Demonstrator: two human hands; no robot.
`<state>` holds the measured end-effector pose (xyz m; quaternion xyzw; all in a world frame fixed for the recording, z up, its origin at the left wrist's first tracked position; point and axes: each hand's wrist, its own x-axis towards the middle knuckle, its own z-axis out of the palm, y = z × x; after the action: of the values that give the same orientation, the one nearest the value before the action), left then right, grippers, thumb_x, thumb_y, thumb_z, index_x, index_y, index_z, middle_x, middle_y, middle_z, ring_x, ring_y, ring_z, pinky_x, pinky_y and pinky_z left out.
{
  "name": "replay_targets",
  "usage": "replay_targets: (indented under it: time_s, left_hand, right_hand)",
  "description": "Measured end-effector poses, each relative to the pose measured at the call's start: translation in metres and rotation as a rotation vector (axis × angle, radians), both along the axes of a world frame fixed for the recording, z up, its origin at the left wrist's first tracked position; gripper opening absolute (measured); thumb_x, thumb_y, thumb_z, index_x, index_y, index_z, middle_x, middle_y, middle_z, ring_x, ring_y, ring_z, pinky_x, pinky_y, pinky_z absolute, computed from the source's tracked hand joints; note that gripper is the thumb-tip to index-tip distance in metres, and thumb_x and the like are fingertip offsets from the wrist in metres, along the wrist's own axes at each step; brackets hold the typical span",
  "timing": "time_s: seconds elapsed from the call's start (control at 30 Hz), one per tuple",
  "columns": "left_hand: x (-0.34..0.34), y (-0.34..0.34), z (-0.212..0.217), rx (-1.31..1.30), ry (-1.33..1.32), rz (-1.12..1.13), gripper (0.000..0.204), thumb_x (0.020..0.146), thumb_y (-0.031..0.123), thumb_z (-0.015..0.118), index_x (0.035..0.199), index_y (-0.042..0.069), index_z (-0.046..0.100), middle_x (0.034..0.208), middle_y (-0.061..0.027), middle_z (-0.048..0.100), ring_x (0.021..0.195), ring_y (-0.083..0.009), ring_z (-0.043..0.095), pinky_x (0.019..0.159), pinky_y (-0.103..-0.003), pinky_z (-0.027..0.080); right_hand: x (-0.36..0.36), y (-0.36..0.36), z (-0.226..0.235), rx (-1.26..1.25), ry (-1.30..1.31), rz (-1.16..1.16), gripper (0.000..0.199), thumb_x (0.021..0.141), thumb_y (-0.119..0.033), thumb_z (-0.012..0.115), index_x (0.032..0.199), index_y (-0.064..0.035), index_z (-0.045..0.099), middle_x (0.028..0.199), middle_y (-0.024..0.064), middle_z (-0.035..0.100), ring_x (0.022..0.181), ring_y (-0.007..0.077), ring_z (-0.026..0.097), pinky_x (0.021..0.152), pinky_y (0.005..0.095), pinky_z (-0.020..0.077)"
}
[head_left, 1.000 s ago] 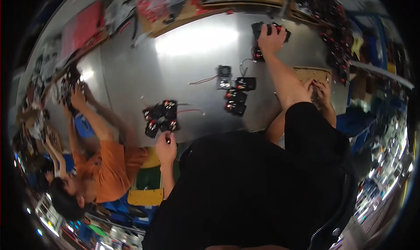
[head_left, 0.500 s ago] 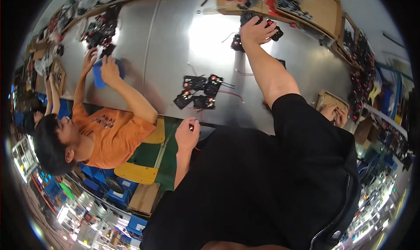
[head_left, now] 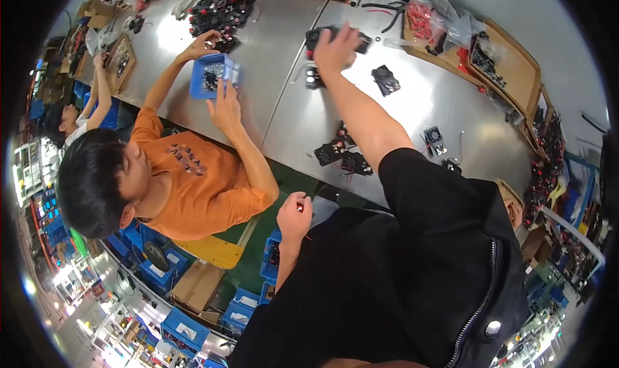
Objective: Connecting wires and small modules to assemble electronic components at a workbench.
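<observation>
My right hand (head_left: 336,49) reaches far over the metal table, its fingers spread and slightly blurred on top of a group of small black fans (head_left: 314,78). Close to my body, above my lap, my left hand (head_left: 294,214) is closed around a small dark part with a red spot (head_left: 300,207); most of it is hidden by the fingers, and a thin red wire shows below. Between the two hands, near the table's front edge, lies another cluster of black fans (head_left: 356,164). Single fans lie to the right of my right hand (head_left: 385,79) and beyond my forearm (head_left: 433,140).
At left a co-worker in an orange shirt (head_left: 187,187) holds a blue bin (head_left: 201,78) of small metal parts, beside a heap of black-and-red fans (head_left: 222,10). Cutters (head_left: 390,21) and cardboard trays (head_left: 516,58) line the far edge. Another person's hand (head_left: 514,213) shows at right.
The view has shifted, and table things appear farther right. My right hand has moved left across the table together with the fans under it. The left hand stays closed near my lap.
</observation>
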<state>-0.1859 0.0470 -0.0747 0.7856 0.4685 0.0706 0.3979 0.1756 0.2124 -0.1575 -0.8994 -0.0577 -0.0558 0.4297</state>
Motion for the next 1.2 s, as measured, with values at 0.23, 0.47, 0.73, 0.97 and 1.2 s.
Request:
replay_targets:
  time_s: [0.23,0.47,0.73,0.97,1.2]
  left_hand:
    - [-0.006,0.014,-0.01,-0.024,0.037,0.003,0.018,0.086,0.02,0.064,0.095,0.004,0.064,0.082,-0.0113,0.068,0.077,-0.0298,0.066,0.069,-0.039,0.052]
    - [0.008,0.017,-0.008,-0.053,0.108,-0.056,0.021,0.087,0.023,0.062,0.098,0.006,0.064,0.086,-0.0117,0.068,0.081,-0.0304,0.066,0.072,-0.04,0.051]
    - [0.017,0.003,-0.005,-0.011,0.075,-0.064,0.018,0.086,0.022,0.063,0.096,0.006,0.063,0.085,-0.0115,0.068,0.079,-0.0307,0.066,0.07,-0.039,0.052]
    - [0.019,-0.008,0.004,0.001,0.068,-0.08,0.018,0.086,0.02,0.065,0.094,0.003,0.064,0.079,-0.0117,0.067,0.073,-0.0285,0.066,0.067,-0.036,0.051]
    - [-0.009,-0.022,-0.001,-0.021,0.116,0.011,0.018,0.085,0.02,0.064,0.093,0.004,0.065,0.082,-0.0108,0.068,0.077,-0.0294,0.066,0.07,-0.037,0.052]
  right_hand:
    - [0.02,-0.083,0.002,-0.189,-0.288,0.298,0.09,0.08,-0.045,0.068,0.145,-0.0014,0.025,0.144,0.0241,0.034,0.133,0.0384,0.034,0.106,0.054,0.0238]
    - [0.056,-0.186,-0.009,-0.321,0.068,0.532,0.1,0.066,-0.048,0.08,0.142,-0.0018,0.035,0.134,0.0282,0.041,0.117,0.0378,0.049,0.096,0.0445,0.0419]
    - [0.048,-0.21,-0.002,-0.102,0.32,0.602,0.056,0.076,-0.028,0.072,0.122,-0.0019,0.055,0.098,0.0174,0.064,0.096,0.03,0.063,0.085,0.0396,0.049]
    - [0.05,-0.14,0.035,-0.483,-0.149,0.812,0.12,0.058,-0.049,0.084,0.149,-0.0068,0.018,0.147,0.0296,0.028,0.127,0.0445,0.041,0.102,0.0475,0.0411]
    - [0.044,-0.179,-0.001,-0.223,0.115,0.703,0.073,0.071,-0.04,0.075,0.122,0.0065,0.053,0.106,0.0227,0.058,0.096,0.0374,0.058,0.087,0.0413,0.048]
